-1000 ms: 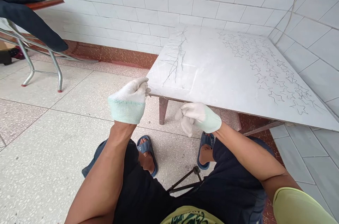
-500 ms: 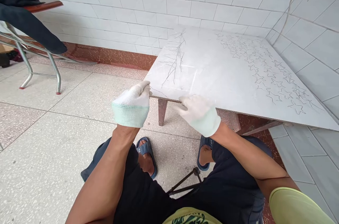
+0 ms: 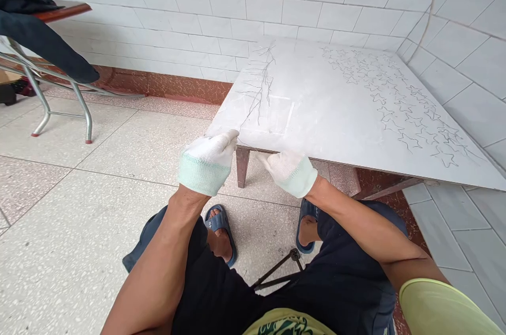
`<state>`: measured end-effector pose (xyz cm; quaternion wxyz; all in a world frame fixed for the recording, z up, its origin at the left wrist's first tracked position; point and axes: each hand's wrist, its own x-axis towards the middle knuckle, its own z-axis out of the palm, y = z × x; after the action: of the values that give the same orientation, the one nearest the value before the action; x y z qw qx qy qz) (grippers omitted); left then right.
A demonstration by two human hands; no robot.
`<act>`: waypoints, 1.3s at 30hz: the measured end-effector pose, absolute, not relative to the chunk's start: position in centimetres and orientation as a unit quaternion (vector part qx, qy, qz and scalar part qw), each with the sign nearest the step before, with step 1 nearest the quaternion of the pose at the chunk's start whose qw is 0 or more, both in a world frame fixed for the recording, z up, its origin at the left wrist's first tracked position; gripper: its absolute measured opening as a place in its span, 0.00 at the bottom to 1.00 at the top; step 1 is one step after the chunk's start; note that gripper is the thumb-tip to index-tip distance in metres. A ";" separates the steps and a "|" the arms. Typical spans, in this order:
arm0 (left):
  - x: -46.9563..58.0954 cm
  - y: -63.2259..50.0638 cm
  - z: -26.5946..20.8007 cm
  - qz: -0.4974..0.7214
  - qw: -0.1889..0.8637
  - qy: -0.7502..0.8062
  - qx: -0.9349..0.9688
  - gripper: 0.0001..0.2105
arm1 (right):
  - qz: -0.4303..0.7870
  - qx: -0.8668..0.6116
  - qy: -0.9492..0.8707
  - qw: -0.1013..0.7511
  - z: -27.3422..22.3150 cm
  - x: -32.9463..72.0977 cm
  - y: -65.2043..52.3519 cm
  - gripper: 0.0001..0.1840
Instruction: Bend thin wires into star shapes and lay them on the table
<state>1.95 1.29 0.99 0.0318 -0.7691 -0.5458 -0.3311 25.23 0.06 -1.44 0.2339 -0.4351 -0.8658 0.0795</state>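
My left hand [image 3: 211,158], in a white glove with a mint cuff, is closed at the near left corner of a white board [image 3: 332,124]. Its thumb and fingers pinch a thin wire [image 3: 245,143]. The wire runs right along the board's edge to my right hand [image 3: 290,169], gloved alike, whose fingers are closed around its other part just off the edge. Loose dark wires [image 3: 259,95] lie on the board's left side. Several wire stars [image 3: 401,103] are spread over its right side.
A wooden leg [image 3: 242,169] stands under the board. White tiled walls [image 3: 296,2] rise behind and to the right. At the left is a red-topped table [image 3: 67,10] with metal legs and dark clothing [image 3: 47,42] on it. Black folding legs [image 3: 276,271] are between my feet.
My left hand has moved right and slightly down, closer to my right hand. The right hand has drawn off the board's edge, and a thin wire now shows between them.
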 end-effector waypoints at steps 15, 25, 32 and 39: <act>1.7 1.4 1.5 -0.394 -0.179 -0.582 -0.688 0.18 | 0.658 -0.321 -0.624 0.274 1.1 25.8 -0.3 0.20; 0.9 1.3 0.7 -0.439 -0.237 -0.530 -0.685 0.18 | 0.757 -0.231 -0.524 0.315 -2.4 24.5 -0.5 0.17; 1.1 1.0 2.5 -0.396 -0.180 -0.569 -0.698 0.17 | 0.731 -0.279 -0.550 0.291 -2.6 24.9 -0.3 0.21; 0.4 0.2 3.5 -0.538 -0.252 -0.503 -0.628 0.30 | 0.739 -0.270 -0.504 0.357 -1.6 26.0 0.1 0.19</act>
<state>0.44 0.20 3.50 -0.2518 -0.6283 -0.5029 -0.5375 26.03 0.06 -1.62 0.3568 -0.2703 -0.5040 0.7387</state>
